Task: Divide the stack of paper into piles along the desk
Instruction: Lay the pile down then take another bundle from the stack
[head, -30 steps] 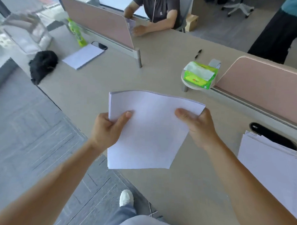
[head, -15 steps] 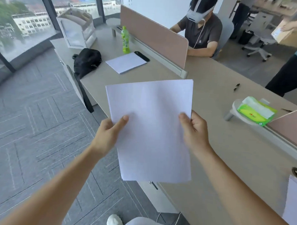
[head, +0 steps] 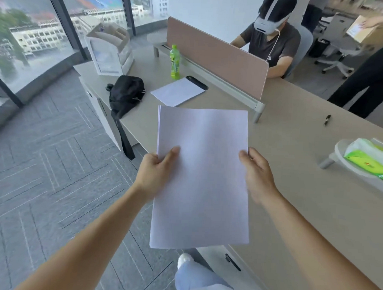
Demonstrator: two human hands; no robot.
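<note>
I hold a thin stack of white paper (head: 201, 177) upright in front of me, above the near edge of the beige desk (head: 294, 161). My left hand (head: 158, 172) grips its left edge with the thumb on top. My right hand (head: 257, 171) grips its right edge the same way. A small pile of white paper (head: 177, 91) lies flat on the desk farther along, beside a green bottle. The big stack from the right side of the desk is out of view.
A black bag (head: 125, 94) hangs over the desk's left edge. A green bottle (head: 175, 63), a black phone (head: 197, 82), a pink divider (head: 215, 59), a pen (head: 327, 119) and a tissue pack (head: 368, 158) on a white stand are on the desk. A person sits behind the divider.
My view has swung left along the desk, away from the large stack on the right. The held paper has turned from landscape to portrait and risen; both hands keep their grip.
</note>
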